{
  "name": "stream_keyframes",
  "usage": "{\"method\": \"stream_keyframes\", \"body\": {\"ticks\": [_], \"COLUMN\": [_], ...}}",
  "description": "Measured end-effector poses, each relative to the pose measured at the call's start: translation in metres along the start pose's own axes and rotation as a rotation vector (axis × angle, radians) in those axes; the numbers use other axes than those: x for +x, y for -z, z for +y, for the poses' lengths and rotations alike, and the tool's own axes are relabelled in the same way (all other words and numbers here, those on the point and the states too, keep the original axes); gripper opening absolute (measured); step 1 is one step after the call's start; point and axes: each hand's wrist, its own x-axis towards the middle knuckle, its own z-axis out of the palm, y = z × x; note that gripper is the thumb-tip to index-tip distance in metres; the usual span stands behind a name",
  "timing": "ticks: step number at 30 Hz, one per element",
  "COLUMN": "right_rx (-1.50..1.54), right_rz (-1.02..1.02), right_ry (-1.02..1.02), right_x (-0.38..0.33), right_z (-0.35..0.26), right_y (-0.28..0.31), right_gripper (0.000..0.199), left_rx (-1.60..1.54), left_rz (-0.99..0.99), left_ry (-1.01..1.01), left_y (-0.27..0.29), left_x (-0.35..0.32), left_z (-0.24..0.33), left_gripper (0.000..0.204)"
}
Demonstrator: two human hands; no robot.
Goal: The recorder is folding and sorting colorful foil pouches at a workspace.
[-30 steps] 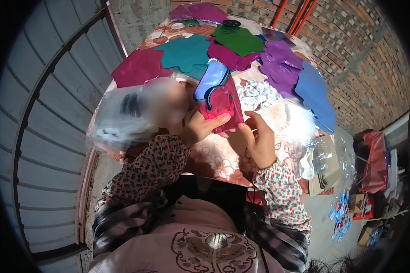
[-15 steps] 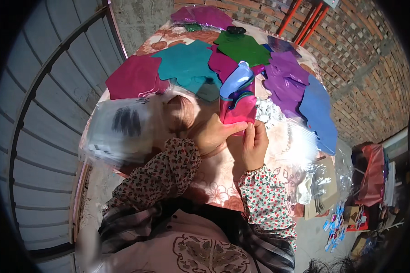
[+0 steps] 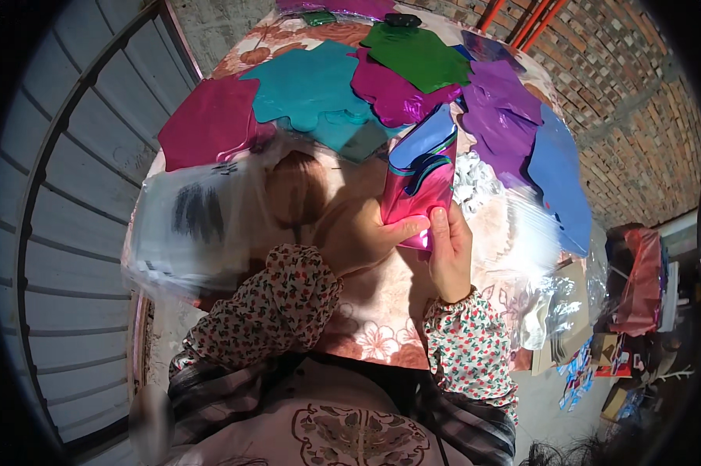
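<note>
In front of me I hold a folded bundle of glossy foil sheets (image 3: 414,193), bright pink below, with blue and dark green layers at its upper end. My left hand (image 3: 375,233) grips its lower left side, the thumb laid over the pink front. My right hand (image 3: 450,252) closes on the lower right corner, thumb up against the front. The fingers behind the bundle are hidden. Past it lie flat stacks of shiny sheets: magenta (image 3: 397,97), teal (image 3: 308,89), green (image 3: 416,58) and purple (image 3: 502,116).
A dark pink stack (image 3: 210,120) lies far left, a blue one (image 3: 560,182) far right. Clear plastic bags (image 3: 199,221) sit left of my hands. White crumpled pieces (image 3: 475,182) and clear bags (image 3: 525,233) lie to the right on the flowered tablecloth (image 3: 378,311). A brick wall (image 3: 630,109) stands beyond.
The blue and green layers at the bundle's upper end, curled and loose before, now lie flatter against the pink. Both hands keep their grip and sit slightly further right in view.
</note>
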Motion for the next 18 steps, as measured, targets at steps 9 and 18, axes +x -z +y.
{"method": "stream_keyframes", "body": {"ticks": [9,18], "right_rx": [-0.212,-0.138], "right_rz": [0.058,0.171], "right_ry": [0.146,0.161], "right_x": [0.002,0.002], "right_z": [0.008,0.005], "right_y": [0.007,0.01], "right_gripper": [0.018,0.023], "left_rx": [0.78,0.028], "left_rz": [0.087,-0.097], "left_ry": [-0.376,0.105], "left_y": [0.005,-0.006], "left_x": [0.002,-0.002], "left_z": [-0.005,-0.003], "left_gripper": [0.027,0.023]}}
